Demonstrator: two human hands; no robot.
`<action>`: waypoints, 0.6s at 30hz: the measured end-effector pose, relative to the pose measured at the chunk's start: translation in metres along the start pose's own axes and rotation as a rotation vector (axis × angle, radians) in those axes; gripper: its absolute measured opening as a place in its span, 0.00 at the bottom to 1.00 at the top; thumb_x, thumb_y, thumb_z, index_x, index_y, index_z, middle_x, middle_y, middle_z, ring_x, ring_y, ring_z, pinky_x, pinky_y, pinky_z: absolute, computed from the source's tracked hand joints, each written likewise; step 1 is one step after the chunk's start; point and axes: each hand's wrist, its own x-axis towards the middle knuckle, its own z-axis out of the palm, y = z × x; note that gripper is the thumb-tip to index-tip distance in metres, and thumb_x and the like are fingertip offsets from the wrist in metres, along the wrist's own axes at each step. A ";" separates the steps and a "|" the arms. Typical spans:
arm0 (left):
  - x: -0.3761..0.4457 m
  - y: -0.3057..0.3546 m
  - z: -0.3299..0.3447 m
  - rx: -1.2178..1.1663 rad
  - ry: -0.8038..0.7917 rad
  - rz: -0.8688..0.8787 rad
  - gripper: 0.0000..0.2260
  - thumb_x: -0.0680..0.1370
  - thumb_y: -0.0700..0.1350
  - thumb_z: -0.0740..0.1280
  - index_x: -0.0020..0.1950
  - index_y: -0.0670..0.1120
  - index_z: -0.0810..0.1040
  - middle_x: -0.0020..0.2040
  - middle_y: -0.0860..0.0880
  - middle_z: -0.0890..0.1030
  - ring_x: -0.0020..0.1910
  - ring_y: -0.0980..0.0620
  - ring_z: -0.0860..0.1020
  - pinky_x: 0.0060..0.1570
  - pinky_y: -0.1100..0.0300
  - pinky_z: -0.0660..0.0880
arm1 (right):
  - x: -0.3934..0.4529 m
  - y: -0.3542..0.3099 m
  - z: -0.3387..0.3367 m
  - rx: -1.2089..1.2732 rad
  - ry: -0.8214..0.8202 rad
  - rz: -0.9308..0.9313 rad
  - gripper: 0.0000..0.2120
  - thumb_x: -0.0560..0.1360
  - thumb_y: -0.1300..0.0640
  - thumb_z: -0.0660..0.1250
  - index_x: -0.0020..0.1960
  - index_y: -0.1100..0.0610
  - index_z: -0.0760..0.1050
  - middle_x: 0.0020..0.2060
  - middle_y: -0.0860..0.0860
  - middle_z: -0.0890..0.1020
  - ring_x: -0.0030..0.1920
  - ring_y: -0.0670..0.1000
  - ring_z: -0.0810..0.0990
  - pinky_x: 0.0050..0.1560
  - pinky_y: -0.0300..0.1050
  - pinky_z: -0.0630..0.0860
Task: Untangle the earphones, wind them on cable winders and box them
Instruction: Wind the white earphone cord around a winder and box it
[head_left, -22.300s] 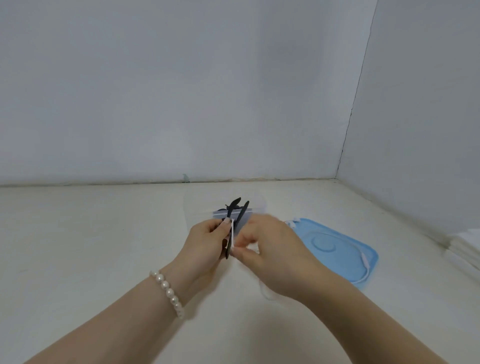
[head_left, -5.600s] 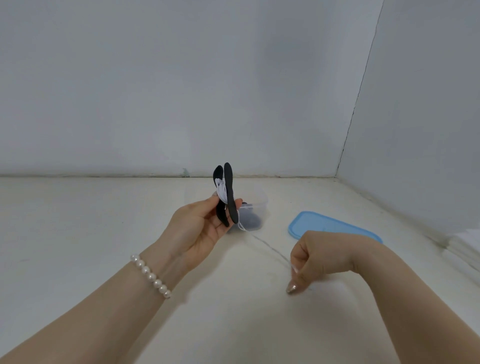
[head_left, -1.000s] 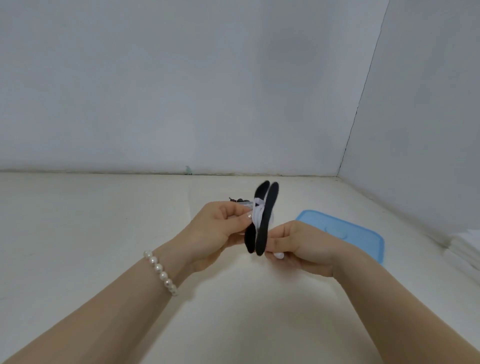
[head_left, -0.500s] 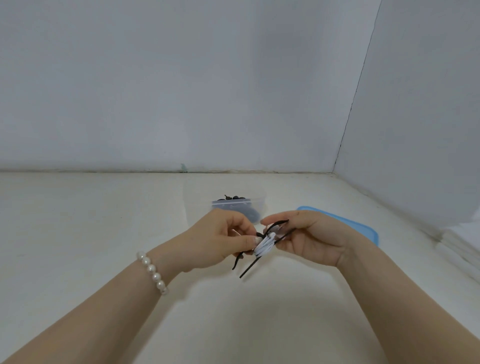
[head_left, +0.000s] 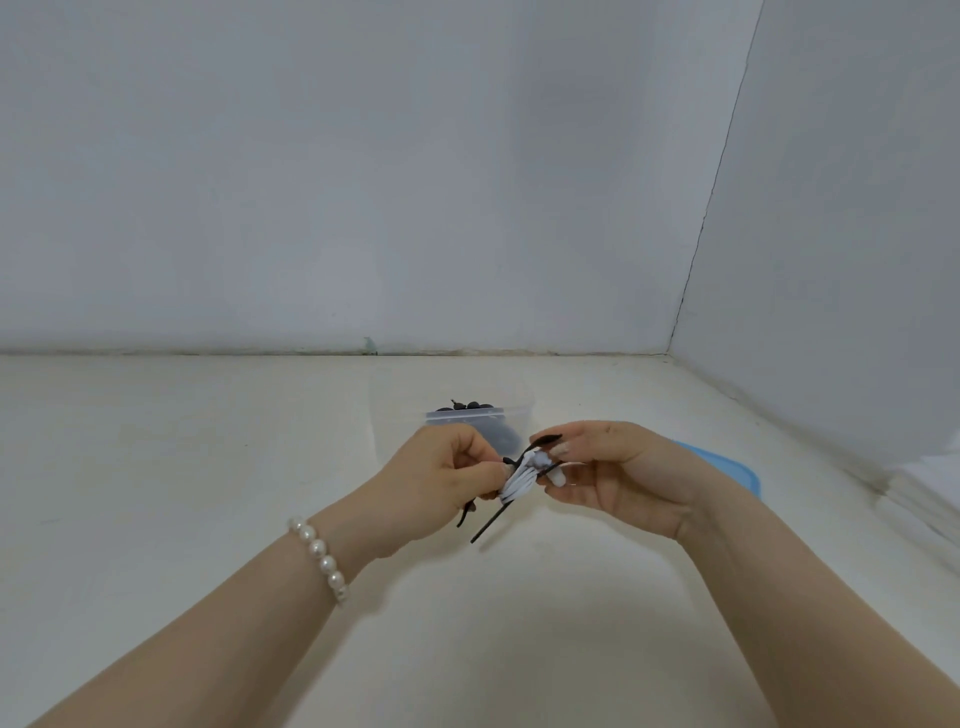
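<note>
A black cable winder (head_left: 491, 522) with white earphone cable (head_left: 519, 482) wound round its middle is held tilted above the table between both hands. My left hand (head_left: 441, 480) pinches its left side and the cable. My right hand (head_left: 618, 475) pinches the upper right end, with a white earbud (head_left: 556, 477) at its fingertips. Behind the hands stands a clear plastic box (head_left: 511, 410) with dark winders (head_left: 467, 406) inside; its front is partly hidden by my left hand.
A blue box lid (head_left: 727, 467) lies on the table to the right, mostly hidden behind my right wrist. A stack of white sheets (head_left: 930, 491) sits at the far right edge. Walls close the table at the back and on the right.
The winder was upright a second ago; it is tilted flat and lower between both hands. Since half a second ago the hands have barely moved.
</note>
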 end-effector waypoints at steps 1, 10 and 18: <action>0.000 0.000 0.001 -0.014 0.005 -0.007 0.04 0.74 0.40 0.68 0.39 0.42 0.77 0.32 0.51 0.78 0.30 0.56 0.73 0.31 0.66 0.70 | 0.001 0.001 0.000 0.003 0.042 -0.024 0.09 0.67 0.72 0.66 0.46 0.64 0.80 0.38 0.58 0.80 0.33 0.50 0.78 0.43 0.43 0.81; 0.002 -0.006 0.003 0.063 0.028 -0.089 0.06 0.75 0.42 0.67 0.39 0.44 0.76 0.38 0.47 0.79 0.33 0.53 0.72 0.34 0.66 0.70 | 0.007 0.007 0.012 -0.209 0.267 -0.081 0.20 0.66 0.78 0.68 0.52 0.61 0.74 0.49 0.63 0.76 0.44 0.58 0.80 0.47 0.46 0.81; -0.002 -0.011 0.004 0.083 -0.102 -0.103 0.12 0.74 0.45 0.68 0.56 0.52 0.71 0.44 0.51 0.80 0.39 0.54 0.75 0.38 0.65 0.70 | 0.000 0.007 0.016 -0.537 0.212 -0.148 0.26 0.64 0.77 0.69 0.55 0.54 0.71 0.44 0.56 0.78 0.39 0.53 0.80 0.43 0.43 0.79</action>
